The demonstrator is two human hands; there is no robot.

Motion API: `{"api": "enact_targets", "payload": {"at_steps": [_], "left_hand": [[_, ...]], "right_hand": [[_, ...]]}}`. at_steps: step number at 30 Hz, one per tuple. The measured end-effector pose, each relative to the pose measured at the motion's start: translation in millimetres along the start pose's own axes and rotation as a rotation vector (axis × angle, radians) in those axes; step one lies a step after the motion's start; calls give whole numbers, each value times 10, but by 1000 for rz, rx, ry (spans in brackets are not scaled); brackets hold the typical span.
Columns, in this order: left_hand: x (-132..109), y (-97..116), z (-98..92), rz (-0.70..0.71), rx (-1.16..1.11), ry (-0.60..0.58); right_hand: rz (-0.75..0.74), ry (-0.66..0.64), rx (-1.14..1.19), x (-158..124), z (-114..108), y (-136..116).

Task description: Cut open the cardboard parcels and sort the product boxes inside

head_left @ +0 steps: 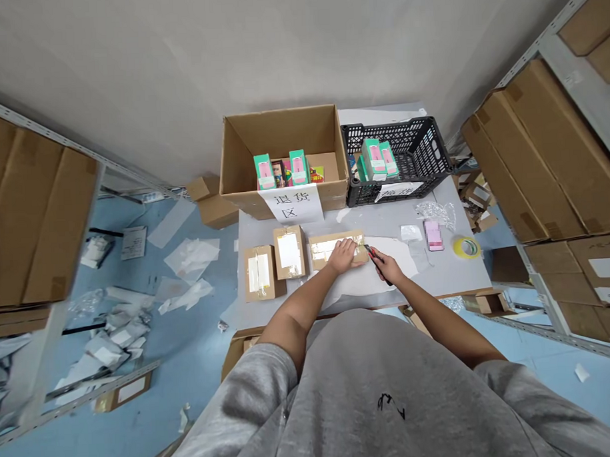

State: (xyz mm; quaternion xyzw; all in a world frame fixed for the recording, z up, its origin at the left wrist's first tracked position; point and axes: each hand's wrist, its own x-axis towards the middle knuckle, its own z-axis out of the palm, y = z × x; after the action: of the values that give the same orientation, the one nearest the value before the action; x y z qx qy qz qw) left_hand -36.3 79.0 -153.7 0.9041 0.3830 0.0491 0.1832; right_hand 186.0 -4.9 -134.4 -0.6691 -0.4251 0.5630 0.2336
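A long taped cardboard box (318,253) with a white label lies on the table in front of me. My left hand (342,255) grips it from above, its fingers bent over the top near the right half. My right hand (388,267) is closed around a black and red utility knife (371,251). The knife's front end points at the right end of the box, touching it or very close; the blade itself is too small to make out. To the left stand two more taped boxes, a taller one (289,253) and another box (259,273).
Behind are an open carton (241,201) and a black plastic crate (413,188), both holding small green-and-pink boxes. A pink phone (433,236) and a yellow tape roll (466,247) lie right. Shelves with cartons (547,160) flank the table (308,308).
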Motion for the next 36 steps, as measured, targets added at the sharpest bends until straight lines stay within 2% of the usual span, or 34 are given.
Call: {"api": "enact_targets", "payload": {"at_steps": [6,14,19,23,30,36], "left_hand": [[-33,15,18,5,0,-4],[204,29,-33,-119,-22,-22],[106,66,-10,-78,-77,-6],[42,88,-17,-71,-99,13],[192,75,-38,-147,-116,-46],[202,59,-16,-100,-107,-43]], "right_hand": [[-11,-11,44,47,43,-20],[-37,20,30,138,-28,-41],[14,-24,75,146,-21,-90],[31,6,62,90,43,-110],[32,41,47,18,44,-47],[37,45,37,90,65,-51]]}}
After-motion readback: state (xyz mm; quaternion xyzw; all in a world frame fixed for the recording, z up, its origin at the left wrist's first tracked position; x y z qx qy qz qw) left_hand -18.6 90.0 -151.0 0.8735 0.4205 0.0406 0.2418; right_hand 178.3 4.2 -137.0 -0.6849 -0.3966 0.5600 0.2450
